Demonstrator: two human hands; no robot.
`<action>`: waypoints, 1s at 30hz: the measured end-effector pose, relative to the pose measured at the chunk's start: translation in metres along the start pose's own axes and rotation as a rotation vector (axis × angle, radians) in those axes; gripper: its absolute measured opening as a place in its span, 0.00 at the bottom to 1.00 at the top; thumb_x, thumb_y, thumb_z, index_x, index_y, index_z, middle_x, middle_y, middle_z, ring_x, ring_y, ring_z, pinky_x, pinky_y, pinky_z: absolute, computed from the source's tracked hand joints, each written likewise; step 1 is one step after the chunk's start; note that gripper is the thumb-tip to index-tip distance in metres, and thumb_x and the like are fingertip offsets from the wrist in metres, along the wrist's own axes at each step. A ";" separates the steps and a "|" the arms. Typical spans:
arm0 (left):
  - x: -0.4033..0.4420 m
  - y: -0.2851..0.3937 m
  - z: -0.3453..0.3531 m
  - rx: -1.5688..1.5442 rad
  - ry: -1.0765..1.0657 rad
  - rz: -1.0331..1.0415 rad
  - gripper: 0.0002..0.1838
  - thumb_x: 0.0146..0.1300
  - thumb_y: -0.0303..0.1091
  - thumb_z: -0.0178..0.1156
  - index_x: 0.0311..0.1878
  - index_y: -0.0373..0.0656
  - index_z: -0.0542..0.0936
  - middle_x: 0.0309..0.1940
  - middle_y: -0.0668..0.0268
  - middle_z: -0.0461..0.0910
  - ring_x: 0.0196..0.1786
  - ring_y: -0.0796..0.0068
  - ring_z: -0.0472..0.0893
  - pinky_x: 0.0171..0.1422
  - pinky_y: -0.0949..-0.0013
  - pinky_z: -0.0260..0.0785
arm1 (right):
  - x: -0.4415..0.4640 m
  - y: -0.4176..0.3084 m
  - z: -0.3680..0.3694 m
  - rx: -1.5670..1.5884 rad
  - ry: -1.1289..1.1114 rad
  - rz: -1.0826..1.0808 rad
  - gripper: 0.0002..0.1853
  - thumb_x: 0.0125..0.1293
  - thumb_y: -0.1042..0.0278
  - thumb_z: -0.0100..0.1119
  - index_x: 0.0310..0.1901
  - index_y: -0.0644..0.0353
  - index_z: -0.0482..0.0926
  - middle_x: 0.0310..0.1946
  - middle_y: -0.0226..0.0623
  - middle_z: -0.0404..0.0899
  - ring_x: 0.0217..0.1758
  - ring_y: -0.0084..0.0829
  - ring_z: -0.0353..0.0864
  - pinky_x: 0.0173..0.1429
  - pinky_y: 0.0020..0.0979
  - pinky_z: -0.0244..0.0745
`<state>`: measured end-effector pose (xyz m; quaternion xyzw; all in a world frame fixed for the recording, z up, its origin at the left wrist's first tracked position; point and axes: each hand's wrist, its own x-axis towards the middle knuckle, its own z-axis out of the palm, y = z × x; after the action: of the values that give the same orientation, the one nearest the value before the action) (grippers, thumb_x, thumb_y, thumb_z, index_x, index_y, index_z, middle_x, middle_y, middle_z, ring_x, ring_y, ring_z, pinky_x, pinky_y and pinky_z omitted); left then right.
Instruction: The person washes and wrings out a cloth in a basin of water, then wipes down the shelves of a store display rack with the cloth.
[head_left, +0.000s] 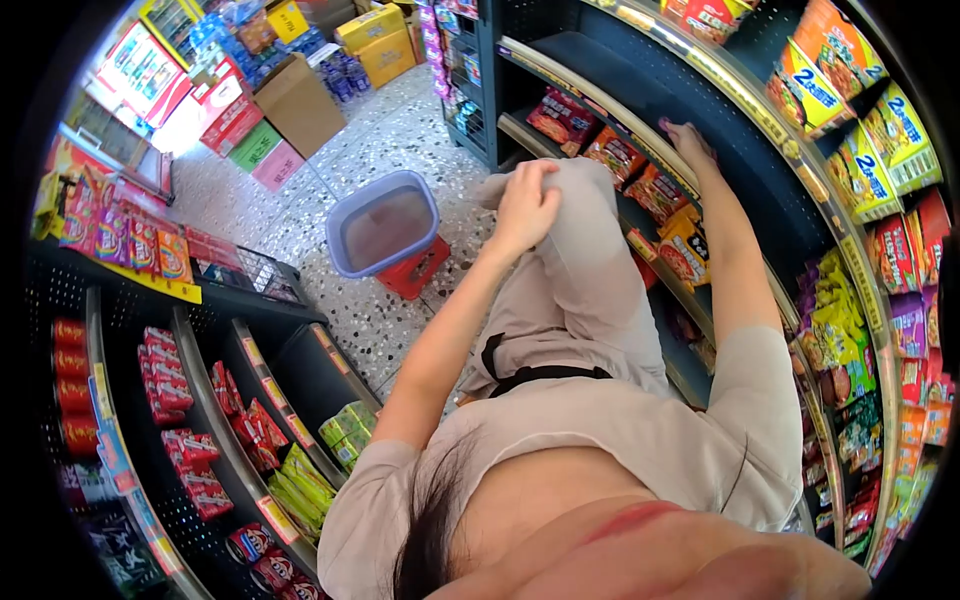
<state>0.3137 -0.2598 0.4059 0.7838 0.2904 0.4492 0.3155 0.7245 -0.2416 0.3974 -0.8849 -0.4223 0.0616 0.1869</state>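
Note:
My left hand rests on my raised knee, its fingers lying loosely over the trouser leg with nothing in them. Reaching into a bare dark shelf on the right, my right hand presses on the shelf board. A bit of purple cloth shows at its fingertips; most of it is hidden under the hand. Just below that shelf's front rail are red noodle packets and a yellow-orange packet.
A blue-grey basin with murky water sits on a red stool on the speckled floor. Cartons stand at the back. Left shelves hold snack packets and cans. Noodle packs fill the upper right shelf.

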 end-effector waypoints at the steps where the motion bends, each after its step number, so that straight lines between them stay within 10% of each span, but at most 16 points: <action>1: 0.000 0.005 0.000 -0.008 -0.010 -0.002 0.16 0.55 0.30 0.52 0.48 0.39 0.73 0.47 0.53 0.73 0.54 0.52 0.72 0.59 0.58 0.65 | -0.008 -0.012 -0.007 0.021 -0.010 0.078 0.26 0.63 0.44 0.52 0.48 0.61 0.76 0.53 0.47 0.76 0.59 0.47 0.72 0.60 0.40 0.64; 4: 0.002 0.013 -0.003 -0.016 -0.008 0.012 0.16 0.53 0.30 0.52 0.47 0.40 0.73 0.47 0.53 0.73 0.53 0.51 0.72 0.58 0.57 0.64 | 0.006 0.007 0.006 -0.047 0.015 -0.048 0.24 0.64 0.46 0.53 0.50 0.59 0.75 0.53 0.47 0.76 0.60 0.48 0.72 0.61 0.41 0.65; 5: 0.002 0.012 -0.002 0.001 0.004 0.025 0.16 0.53 0.30 0.52 0.47 0.40 0.73 0.46 0.53 0.73 0.52 0.51 0.72 0.58 0.57 0.64 | 0.001 0.008 0.008 -0.208 0.066 -0.212 0.14 0.70 0.58 0.50 0.55 0.44 0.75 0.49 0.45 0.73 0.55 0.48 0.73 0.58 0.44 0.67; 12: 0.006 0.000 0.001 0.134 0.070 -0.103 0.14 0.54 0.28 0.52 0.44 0.39 0.74 0.45 0.52 0.73 0.51 0.54 0.72 0.57 0.59 0.64 | -0.014 -0.001 -0.006 -0.194 0.018 -0.241 0.15 0.68 0.57 0.52 0.55 0.41 0.76 0.53 0.43 0.72 0.58 0.47 0.72 0.60 0.44 0.69; 20: 0.055 -0.014 0.068 -0.066 0.124 -0.062 0.11 0.56 0.29 0.60 0.43 0.39 0.76 0.44 0.54 0.74 0.50 0.53 0.73 0.56 0.60 0.65 | 0.015 0.026 0.011 -0.158 0.079 -0.525 0.14 0.64 0.55 0.58 0.50 0.46 0.81 0.36 0.42 0.74 0.39 0.44 0.76 0.42 0.39 0.71; 26: 0.127 -0.058 0.165 -0.828 0.136 -0.716 0.24 0.66 0.46 0.57 0.54 0.35 0.70 0.43 0.65 0.75 0.43 0.77 0.74 0.47 0.75 0.67 | 0.006 0.008 -0.007 0.019 0.006 -0.651 0.12 0.63 0.58 0.60 0.46 0.48 0.83 0.35 0.34 0.76 0.40 0.36 0.78 0.42 0.34 0.72; 30: 0.128 -0.111 0.203 -1.130 0.042 -0.925 0.27 0.66 0.55 0.53 0.55 0.42 0.70 0.43 0.66 0.74 0.48 0.73 0.73 0.52 0.71 0.65 | 0.015 -0.002 -0.001 -0.004 0.021 -0.606 0.11 0.64 0.63 0.59 0.47 0.49 0.83 0.33 0.35 0.74 0.37 0.37 0.78 0.39 0.33 0.71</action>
<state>0.5291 -0.1426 0.3079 0.2898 0.3215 0.3662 0.8237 0.7332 -0.2290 0.4002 -0.7194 -0.6653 -0.0071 0.1994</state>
